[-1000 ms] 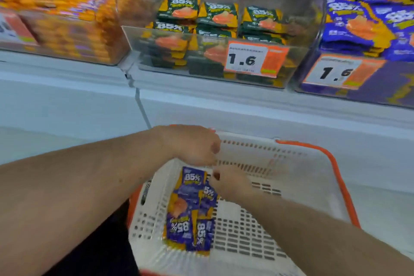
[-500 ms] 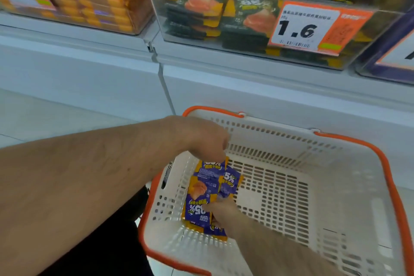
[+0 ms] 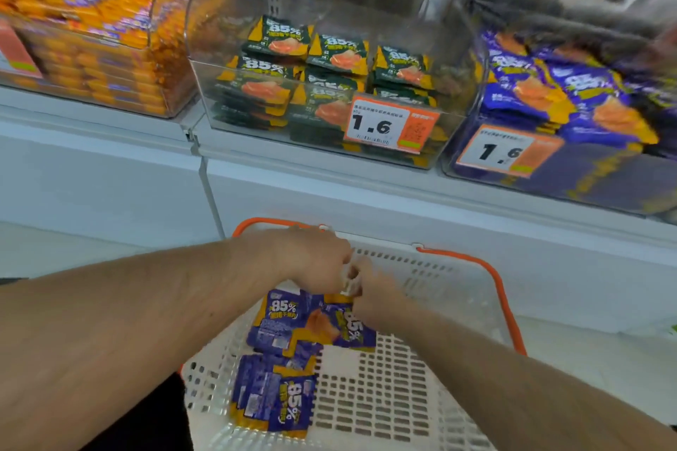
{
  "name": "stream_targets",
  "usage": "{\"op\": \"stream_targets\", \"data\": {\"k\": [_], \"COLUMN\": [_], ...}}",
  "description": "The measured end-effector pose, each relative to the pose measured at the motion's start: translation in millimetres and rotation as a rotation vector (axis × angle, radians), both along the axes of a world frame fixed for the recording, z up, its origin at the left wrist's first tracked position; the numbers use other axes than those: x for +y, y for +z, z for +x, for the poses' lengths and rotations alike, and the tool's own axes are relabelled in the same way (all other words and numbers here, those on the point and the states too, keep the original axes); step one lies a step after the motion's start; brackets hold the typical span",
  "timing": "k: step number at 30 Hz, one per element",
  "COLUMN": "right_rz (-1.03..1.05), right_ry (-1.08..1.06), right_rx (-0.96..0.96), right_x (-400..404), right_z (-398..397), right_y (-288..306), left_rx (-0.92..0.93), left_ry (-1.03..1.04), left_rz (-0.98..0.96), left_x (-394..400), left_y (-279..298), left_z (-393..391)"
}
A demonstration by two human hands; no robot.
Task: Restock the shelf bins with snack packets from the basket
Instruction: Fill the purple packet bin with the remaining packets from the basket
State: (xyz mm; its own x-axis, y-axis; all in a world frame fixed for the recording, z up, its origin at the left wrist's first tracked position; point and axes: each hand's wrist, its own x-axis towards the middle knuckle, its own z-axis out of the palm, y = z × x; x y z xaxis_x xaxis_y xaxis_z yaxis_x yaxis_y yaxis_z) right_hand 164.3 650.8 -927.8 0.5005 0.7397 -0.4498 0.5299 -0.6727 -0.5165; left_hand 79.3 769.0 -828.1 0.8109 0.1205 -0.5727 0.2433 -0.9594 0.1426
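Purple snack packets (image 3: 289, 320) are held up over the white basket (image 3: 421, 395), pinched along their top edge by the left hand (image 3: 318, 260) and the right hand (image 3: 370, 295), which are pressed close together. More purple packets (image 3: 274, 401) are left lying on the basket floor below. On the shelf behind, a clear bin of green packets (image 3: 322, 84) is set between an orange-filled bin (image 3: 84, 40) and a purple-filled bin (image 3: 571, 102).
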Motion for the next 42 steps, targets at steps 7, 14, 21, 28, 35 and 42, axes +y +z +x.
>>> {"op": "stream_targets", "data": {"k": [7, 14, 21, 28, 35, 42], "right_rz": [0.233, 0.617, 0.705, 0.827, 0.583, 0.369], "right_ry": [-0.054, -0.291, -0.396, -0.449, -0.493, -0.372], "right_rx": [-0.007, -0.510, -0.455, -0.484, -0.614, -0.491], "right_x": [-35, -73, -92, -76, -45, -14], "right_z": [47, 54, 40, 65, 137, 154], "right_y": [120, 167, 179, 207, 251, 246], "left_rx": [-0.225, -0.590, -0.897, -1.106, -1.265, -1.164], "left_ry": [0.132, 0.532, 0.828, 0.770, 0.447, 0.506], "left_rz": [-0.197, -0.761, -1.170, -1.182, -0.317, -0.123], "left_x": [-31, -43, -72, -80, -37, -32], "left_y": [17, 40, 78, 111, 103, 88], "left_z": [18, 34, 55, 87, 113, 136]}}
